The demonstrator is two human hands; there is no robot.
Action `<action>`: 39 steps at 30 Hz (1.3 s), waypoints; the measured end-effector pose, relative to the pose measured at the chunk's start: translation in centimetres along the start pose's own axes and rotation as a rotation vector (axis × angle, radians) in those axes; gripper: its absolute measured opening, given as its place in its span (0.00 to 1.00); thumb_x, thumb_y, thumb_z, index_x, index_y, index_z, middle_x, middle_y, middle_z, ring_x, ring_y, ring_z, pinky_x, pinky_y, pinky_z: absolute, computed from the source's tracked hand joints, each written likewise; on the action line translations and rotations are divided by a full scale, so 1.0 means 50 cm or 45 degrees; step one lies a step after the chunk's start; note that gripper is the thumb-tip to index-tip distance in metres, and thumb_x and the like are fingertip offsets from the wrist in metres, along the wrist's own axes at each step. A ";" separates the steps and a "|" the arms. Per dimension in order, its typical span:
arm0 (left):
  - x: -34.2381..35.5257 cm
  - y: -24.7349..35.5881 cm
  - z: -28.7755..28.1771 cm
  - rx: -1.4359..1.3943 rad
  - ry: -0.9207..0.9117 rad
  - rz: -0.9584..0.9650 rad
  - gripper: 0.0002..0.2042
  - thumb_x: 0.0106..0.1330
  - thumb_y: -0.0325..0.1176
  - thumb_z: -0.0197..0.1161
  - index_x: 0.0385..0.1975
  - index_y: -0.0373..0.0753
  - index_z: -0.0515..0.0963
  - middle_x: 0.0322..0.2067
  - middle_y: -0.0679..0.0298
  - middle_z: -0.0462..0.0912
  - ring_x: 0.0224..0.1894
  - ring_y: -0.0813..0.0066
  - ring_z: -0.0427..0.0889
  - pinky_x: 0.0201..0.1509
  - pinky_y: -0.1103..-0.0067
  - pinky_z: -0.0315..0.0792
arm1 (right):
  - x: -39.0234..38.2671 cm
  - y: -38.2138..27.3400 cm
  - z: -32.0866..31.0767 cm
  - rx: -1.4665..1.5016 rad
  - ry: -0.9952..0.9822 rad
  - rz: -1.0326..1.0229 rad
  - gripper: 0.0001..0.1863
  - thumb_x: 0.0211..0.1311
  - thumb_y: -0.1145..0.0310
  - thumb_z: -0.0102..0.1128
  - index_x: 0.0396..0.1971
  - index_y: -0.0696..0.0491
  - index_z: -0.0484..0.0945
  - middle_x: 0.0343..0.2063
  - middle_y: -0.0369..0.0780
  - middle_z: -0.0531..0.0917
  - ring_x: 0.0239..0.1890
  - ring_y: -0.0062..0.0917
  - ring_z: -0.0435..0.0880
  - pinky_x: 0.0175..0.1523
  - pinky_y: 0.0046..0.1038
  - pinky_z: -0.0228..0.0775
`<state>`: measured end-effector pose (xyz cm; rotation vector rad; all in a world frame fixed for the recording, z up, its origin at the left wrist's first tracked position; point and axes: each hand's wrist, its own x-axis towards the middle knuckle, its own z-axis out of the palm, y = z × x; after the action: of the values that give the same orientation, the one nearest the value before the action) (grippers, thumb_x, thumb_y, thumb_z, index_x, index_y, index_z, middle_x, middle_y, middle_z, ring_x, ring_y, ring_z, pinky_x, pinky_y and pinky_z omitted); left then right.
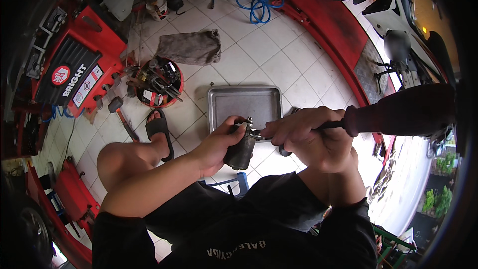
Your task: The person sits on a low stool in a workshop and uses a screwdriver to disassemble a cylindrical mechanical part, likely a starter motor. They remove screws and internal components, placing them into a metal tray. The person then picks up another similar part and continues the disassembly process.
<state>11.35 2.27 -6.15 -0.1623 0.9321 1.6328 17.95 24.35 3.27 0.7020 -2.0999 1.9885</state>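
My left hand (225, 142) is wrapped round a small motor with a dark metal cylinder body (240, 152), held above the tray between my knees. A bright metal stub stands up from its top end. My right hand (318, 137) closes round the shaft of a screwdriver. The screwdriver's big dark red handle (403, 112) sticks out to the right, close to the camera. My right fingertips reach the shiny fitting at the motor's upper end; the screwdriver's tip is hidden there. Below lies a grey metal tray (213, 107), its visible inside bare.
On the tiled floor to the left stand a round red tub of tools and parts (181, 87) and a hammer (124, 122). A grey rag (189, 47) lies farther off. A blue hose (254, 0) coils by a red lift platform (326, 25); a motorcycle (418, 40) stands at right.
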 end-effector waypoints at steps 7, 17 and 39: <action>-0.001 -0.017 -0.016 -0.021 0.049 0.028 0.20 0.78 0.43 0.55 0.65 0.48 0.64 0.51 0.60 0.78 0.46 0.59 0.85 0.51 0.64 0.80 | -0.013 0.008 0.038 -0.043 0.276 0.042 0.08 0.63 0.92 0.51 0.36 0.65 0.75 0.34 0.52 0.86 0.41 0.39 0.90 0.50 0.36 0.84; -0.009 0.006 0.001 0.151 0.078 0.125 0.17 0.79 0.41 0.55 0.63 0.49 0.66 0.49 0.67 0.75 0.50 0.76 0.75 0.53 0.75 0.73 | 0.019 -0.042 0.007 -0.389 -0.143 0.093 0.05 0.69 0.85 0.51 0.40 0.61 0.74 0.32 0.52 0.88 0.41 0.46 0.90 0.50 0.45 0.84; -0.014 0.000 0.005 0.173 0.108 0.067 0.20 0.80 0.39 0.52 0.68 0.48 0.64 0.50 0.65 0.79 0.48 0.75 0.82 0.51 0.72 0.79 | 0.007 -0.006 0.018 -0.374 -0.046 -0.131 0.07 0.68 0.85 0.52 0.32 0.57 0.73 0.23 0.48 0.86 0.30 0.42 0.91 0.39 0.42 0.89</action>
<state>11.65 1.90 -5.55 -0.1153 1.1172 1.6150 17.95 23.42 3.58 0.7752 -2.2607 1.5814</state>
